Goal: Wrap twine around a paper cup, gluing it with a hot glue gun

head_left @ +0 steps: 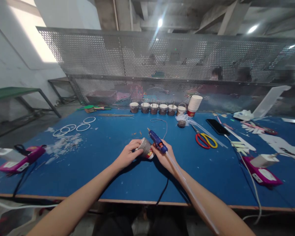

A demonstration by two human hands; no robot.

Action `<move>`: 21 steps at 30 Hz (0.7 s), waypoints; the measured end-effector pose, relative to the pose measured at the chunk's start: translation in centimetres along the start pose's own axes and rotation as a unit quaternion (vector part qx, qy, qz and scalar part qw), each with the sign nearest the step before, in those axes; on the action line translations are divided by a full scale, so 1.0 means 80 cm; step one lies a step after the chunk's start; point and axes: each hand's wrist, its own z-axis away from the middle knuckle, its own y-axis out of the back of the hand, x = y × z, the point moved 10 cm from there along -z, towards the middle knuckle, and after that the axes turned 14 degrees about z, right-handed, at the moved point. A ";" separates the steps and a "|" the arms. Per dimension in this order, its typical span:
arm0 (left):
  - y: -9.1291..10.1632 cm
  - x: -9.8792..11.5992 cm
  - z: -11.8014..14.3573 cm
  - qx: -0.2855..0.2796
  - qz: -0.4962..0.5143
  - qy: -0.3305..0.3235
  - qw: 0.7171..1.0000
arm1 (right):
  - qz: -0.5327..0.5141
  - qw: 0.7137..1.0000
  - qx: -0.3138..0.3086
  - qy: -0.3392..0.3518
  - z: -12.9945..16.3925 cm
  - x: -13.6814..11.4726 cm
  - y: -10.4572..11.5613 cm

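My left hand [128, 153] grips a small paper cup [146, 147] lying on its side just above the blue table [108, 170]. My right hand [165, 156] holds a blue hot glue gun [157, 141], nozzle pointing up and left, right beside the cup. A long translucent glue stick [186, 186] runs back from the gun along my right forearm. The gun's black cord [163, 193] drops over the table's near edge.
A row of several finished cups [153, 108] and a stack of white paper cups [194, 105] stand at the back. Red and yellow scissors [206, 140], a black phone [217, 126], white rings [72, 127], paper scraps and two pink devices [21, 159] [260, 172] lie around. A perforated metal screen [162, 65] backs the table.
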 end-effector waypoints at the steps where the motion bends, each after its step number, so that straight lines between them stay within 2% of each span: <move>1: 0.000 0.000 0.000 -0.003 0.010 0.005 1.000 | -0.006 1.000 0.004 -0.014 -0.001 0.003 0.002; 7: 0.002 0.001 0.001 -0.001 0.066 0.030 0.997 | -0.007 0.997 0.044 -0.066 -0.009 0.017 0.028; 13: 0.008 0.000 0.003 0.015 0.054 0.036 0.998 | -0.021 0.988 0.089 -0.121 -0.009 0.031 0.045; 17: 0.010 0.007 0.002 0.024 -0.002 -0.006 1.000 | -0.047 0.990 0.051 -0.125 -0.005 0.027 0.030; 21: 0.015 0.017 0.004 0.057 -0.059 -0.062 0.995 | -0.072 0.996 -0.021 -0.049 -0.002 0.006 0.007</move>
